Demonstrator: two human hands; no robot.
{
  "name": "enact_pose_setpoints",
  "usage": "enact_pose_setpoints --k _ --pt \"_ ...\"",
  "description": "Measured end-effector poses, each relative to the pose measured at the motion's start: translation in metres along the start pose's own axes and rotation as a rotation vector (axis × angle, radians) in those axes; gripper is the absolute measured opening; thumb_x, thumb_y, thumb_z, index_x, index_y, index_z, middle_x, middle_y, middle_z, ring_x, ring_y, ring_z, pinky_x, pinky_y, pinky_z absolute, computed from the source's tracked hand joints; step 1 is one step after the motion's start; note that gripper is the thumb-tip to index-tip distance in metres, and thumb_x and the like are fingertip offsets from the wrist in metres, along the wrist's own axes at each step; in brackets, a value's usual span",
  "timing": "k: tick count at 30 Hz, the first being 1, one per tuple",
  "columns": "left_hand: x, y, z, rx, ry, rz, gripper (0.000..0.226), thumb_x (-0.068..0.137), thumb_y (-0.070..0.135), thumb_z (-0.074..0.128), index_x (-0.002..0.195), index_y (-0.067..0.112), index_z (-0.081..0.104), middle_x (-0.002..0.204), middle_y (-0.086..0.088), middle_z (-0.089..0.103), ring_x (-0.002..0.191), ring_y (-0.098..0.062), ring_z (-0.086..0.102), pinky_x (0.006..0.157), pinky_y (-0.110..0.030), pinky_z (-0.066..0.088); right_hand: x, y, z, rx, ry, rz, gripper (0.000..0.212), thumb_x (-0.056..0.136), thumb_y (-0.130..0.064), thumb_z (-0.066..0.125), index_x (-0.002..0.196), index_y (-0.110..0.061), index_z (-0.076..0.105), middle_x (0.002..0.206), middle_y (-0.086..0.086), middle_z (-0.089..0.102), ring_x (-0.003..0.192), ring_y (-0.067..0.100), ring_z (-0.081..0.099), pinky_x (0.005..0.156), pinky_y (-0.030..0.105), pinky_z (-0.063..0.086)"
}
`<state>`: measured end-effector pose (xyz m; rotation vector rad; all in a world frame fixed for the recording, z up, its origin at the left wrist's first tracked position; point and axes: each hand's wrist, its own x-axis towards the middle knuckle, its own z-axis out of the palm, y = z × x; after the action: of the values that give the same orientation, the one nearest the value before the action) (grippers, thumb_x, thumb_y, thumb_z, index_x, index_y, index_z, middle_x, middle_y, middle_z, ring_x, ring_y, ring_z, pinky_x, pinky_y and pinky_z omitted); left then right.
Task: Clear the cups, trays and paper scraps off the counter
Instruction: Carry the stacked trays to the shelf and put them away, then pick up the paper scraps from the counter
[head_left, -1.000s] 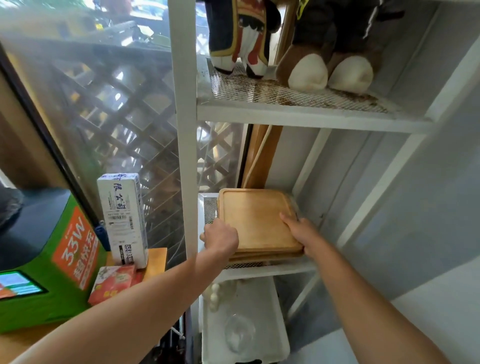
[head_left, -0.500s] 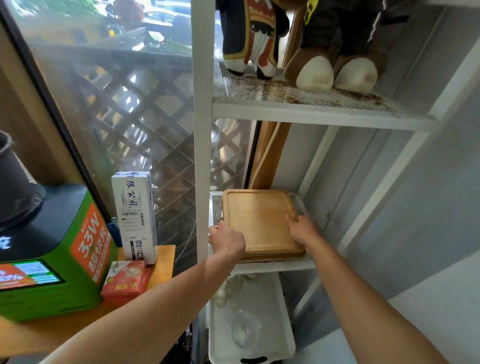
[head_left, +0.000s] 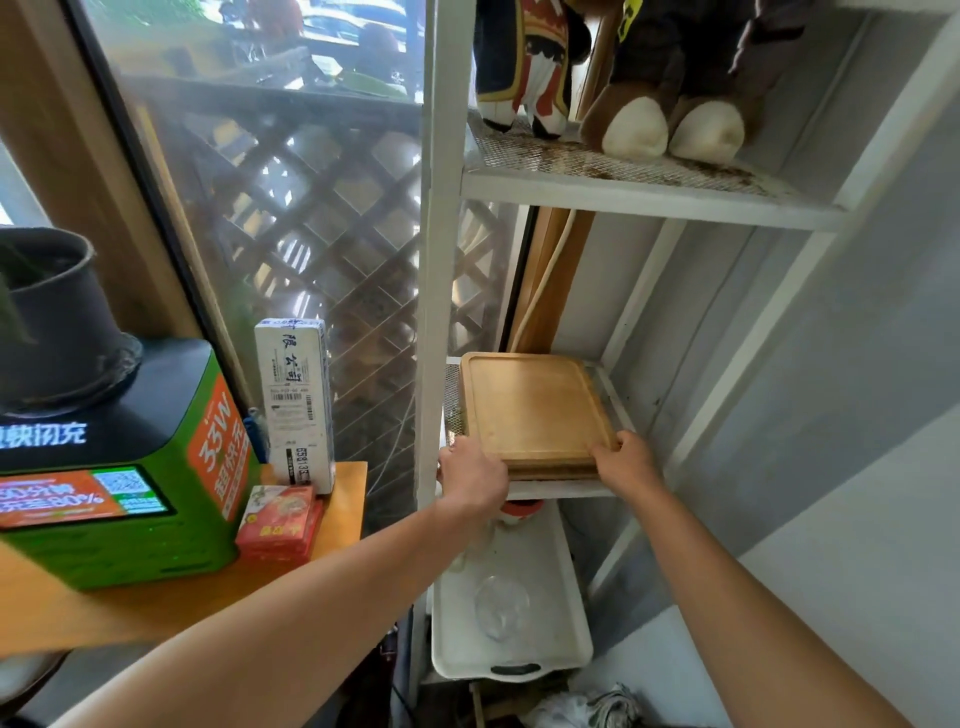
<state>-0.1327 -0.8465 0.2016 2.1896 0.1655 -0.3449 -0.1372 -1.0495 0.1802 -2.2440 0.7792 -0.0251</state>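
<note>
- My left hand (head_left: 470, 475) curls round the near left corner of the wooden trays (head_left: 535, 410).
- My right hand (head_left: 626, 462) grips their near right corner.
- The trays lie stacked on the rack's middle shelf (head_left: 566, 489).

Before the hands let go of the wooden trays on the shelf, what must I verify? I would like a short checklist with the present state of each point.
1. Wooden trays lie flat on the mesh shelf: ok.
2. Left hand and right hand grip the near corners: ok.
3. Edges of the stack line up: ok.
4. Near edge sits fully behind the shelf's front rim: cannot tell, the hands cover the corners.
5. Space above the trays, under the upper shelf, is free: ok.
</note>
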Motion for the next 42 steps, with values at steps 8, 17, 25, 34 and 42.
enact_pose_setpoints --k 8,17,25,34,42 --pt "-0.037 -0.030 -0.027 -0.077 -0.090 0.220 0.023 0.097 0.012 0.051 0.120 0.007 0.057 0.108 -0.006 0.064 0.103 -0.021 0.061 0.088 -0.030 0.051 -0.076 0.000 -0.004 -0.039 0.030 0.008 0.007 0.096 -0.022 0.059 0.093 -0.015 0.059 0.092 0.007 0.066 0.084 0.023 0.063 0.069 0.032 0.047" --pt "-0.073 -0.156 -0.155 0.322 -0.095 0.411 0.014 0.094 0.036 0.054 0.089 0.023 0.055 0.095 -0.003 0.065 0.080 -0.017 0.058 0.071 -0.029 0.047 -0.209 -0.073 0.101 -0.255 -0.264 -0.154 0.015 0.092 -0.029 0.062 0.085 -0.017 0.067 0.081 0.002 0.069 0.072 0.018 0.066 0.059 0.027 0.049" --pt "-0.125 -0.373 -0.334 0.611 -0.072 0.111 0.031 0.089 0.036 0.051 0.110 0.014 0.058 0.118 -0.012 0.063 0.110 -0.035 0.061 0.087 -0.042 0.051 -0.366 -0.177 0.321 -0.455 -0.519 -0.458 0.015 0.089 -0.033 0.059 0.093 -0.020 0.064 0.100 0.004 0.067 0.093 0.023 0.060 0.072 0.031 0.045" --pt "-0.195 -0.510 -0.484 0.527 0.136 -0.192 0.015 0.088 0.035 0.053 0.092 0.021 0.052 0.110 -0.007 0.063 0.101 -0.028 0.062 0.078 -0.036 0.049 -0.495 -0.286 0.478 -0.559 -0.810 -0.760 0.013 0.087 -0.035 0.056 0.076 -0.028 0.053 0.088 -0.001 0.062 0.078 0.020 0.057 0.061 0.032 0.040" --pt "-0.206 -0.558 -0.568 0.506 0.268 -0.324 0.014 0.091 0.036 0.049 0.092 0.023 0.054 0.098 -0.001 0.059 0.090 -0.023 0.058 0.079 -0.038 0.049 -0.524 -0.343 0.536 -0.536 -0.904 -0.794 0.009 0.090 -0.034 0.060 0.084 -0.027 0.060 0.088 -0.002 0.063 0.079 0.016 0.061 0.063 0.030 0.051"
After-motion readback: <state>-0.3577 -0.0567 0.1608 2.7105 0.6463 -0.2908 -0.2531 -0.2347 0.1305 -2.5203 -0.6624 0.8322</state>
